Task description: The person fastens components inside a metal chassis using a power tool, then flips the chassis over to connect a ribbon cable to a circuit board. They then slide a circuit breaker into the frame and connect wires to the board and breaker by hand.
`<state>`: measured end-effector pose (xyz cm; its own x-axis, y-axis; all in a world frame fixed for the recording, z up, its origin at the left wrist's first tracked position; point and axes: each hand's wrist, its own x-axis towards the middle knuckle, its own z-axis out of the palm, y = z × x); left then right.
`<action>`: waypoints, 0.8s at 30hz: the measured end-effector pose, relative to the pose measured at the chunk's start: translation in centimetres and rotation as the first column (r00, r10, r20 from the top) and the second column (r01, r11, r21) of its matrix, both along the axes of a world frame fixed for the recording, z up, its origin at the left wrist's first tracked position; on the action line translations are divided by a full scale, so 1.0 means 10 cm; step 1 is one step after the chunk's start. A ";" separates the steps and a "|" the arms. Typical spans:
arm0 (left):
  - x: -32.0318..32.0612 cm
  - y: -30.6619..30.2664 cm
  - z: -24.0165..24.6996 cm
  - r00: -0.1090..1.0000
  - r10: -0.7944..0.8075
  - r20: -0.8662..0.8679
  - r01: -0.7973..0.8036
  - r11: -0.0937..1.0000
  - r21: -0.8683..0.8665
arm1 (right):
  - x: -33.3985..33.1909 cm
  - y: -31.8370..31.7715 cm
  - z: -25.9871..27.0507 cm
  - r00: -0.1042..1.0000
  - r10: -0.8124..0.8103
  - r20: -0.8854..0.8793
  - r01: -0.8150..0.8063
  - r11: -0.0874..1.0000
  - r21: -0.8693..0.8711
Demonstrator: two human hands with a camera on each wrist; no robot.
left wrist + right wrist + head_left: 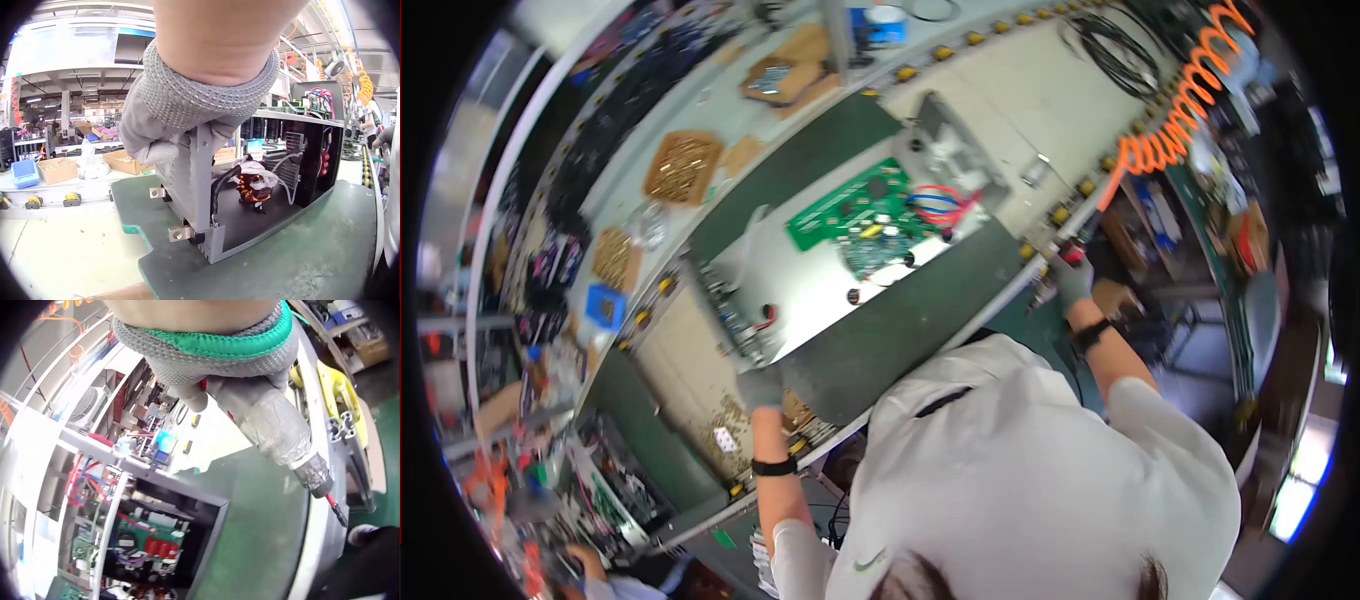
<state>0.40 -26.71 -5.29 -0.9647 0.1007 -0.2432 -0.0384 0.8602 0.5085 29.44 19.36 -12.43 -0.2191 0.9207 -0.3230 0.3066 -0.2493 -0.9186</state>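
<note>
In a grey glove, my left hand [760, 387] grips the upper corner of an end panel [202, 181] of a metal equipment case, fingers curled over its edge. Inside the open side of the case sits a copper-wound coil [253, 187] with a white tie. Green circuit boards [850, 212] lie on top, with red and blue wires [940, 203] at one end. My gloved right hand [1071, 282] holds a tape-wrapped power screwdriver [275, 428], away from the case by the bench edge. Its bit [338, 511] points downward and touches nothing.
Under the case lies a green board [900, 335] on the roller line. Cardboard trays of small brass-coloured parts [682, 168] and a blue bin [605, 306] stand along the far side. An orange coiled hose [1190, 100] hangs at the right; black cable [1112, 55] lies beyond.
</note>
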 end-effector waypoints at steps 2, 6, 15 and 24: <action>-0.11 -0.24 -0.31 0.992 -0.049 -0.120 0.049 0.999 -0.007 | 0.09 -0.03 0.25 0.995 -0.060 0.074 0.058 0.998 0.030; -0.17 -0.28 -0.46 0.980 -0.125 -0.158 0.118 0.991 -0.056 | 0.54 0.21 -0.02 0.990 -0.143 0.000 0.143 0.990 -0.012; -0.22 -0.43 -0.52 0.963 -0.252 -0.091 0.252 0.968 -0.013 | 0.52 0.08 -0.08 0.974 0.143 -0.174 -0.184 0.951 -0.248; -0.13 -0.34 -0.39 0.976 -0.171 -0.133 0.134 0.959 -0.248 | 0.64 0.02 -0.78 0.989 0.146 -0.020 -0.147 0.967 -0.209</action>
<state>-0.92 -30.15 -9.19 -0.9697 0.2072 -0.1296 0.1648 0.9458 0.2797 35.86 19.59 -20.27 -0.3483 0.7906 -0.5036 0.3499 -0.3888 -0.8523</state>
